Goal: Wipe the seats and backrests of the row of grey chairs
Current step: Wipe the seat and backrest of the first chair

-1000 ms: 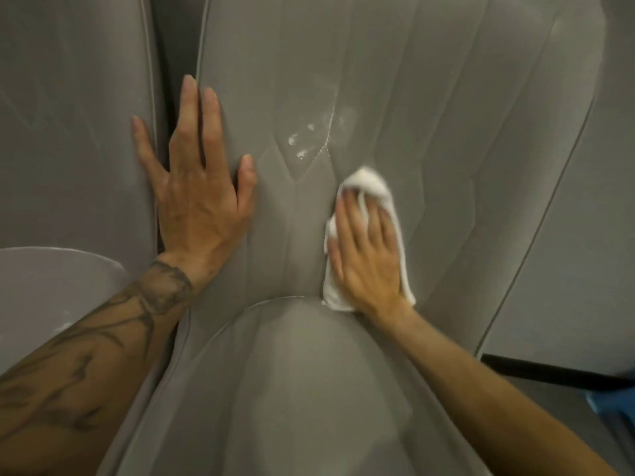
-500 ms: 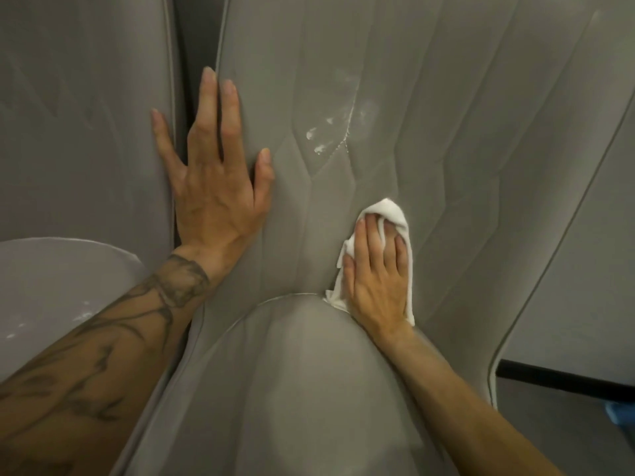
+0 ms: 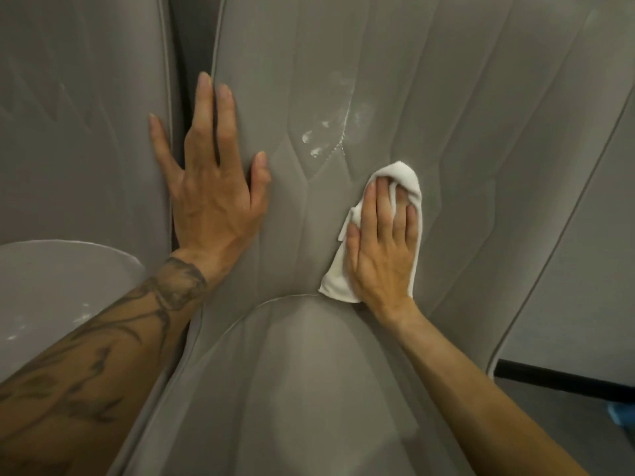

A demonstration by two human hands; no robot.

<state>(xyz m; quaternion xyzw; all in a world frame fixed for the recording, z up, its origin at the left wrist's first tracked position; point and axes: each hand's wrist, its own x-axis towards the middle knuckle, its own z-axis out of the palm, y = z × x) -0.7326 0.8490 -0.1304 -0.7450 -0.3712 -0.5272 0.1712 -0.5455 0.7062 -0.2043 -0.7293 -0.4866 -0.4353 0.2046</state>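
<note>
A grey chair's backrest (image 3: pixel 481 139) fills the view, with its seat (image 3: pixel 309 389) below. My right hand (image 3: pixel 381 245) presses a white cloth (image 3: pixel 400 173) flat against the lower backrest, just above the seat's rear edge. The cloth shows above my fingertips and to the left of my palm. Wet streaks and droplets (image 3: pixel 330 135) shine on the backrest above and left of the cloth. My left hand (image 3: pixel 209 187) lies flat, fingers spread, on the backrest's left edge and holds nothing.
A second grey chair's backrest (image 3: pixel 75 125) and seat (image 3: pixel 51 286) stand at the left, across a dark gap (image 3: pixel 185 53). At the right, a dark bar (image 3: pixel 563 376) runs over the floor, and a blue object (image 3: pixel 623 413) shows at the frame's edge.
My right hand slid the cloth down the backrest toward the seat, then a little right and back up. My left hand stayed flat on the left edge.
</note>
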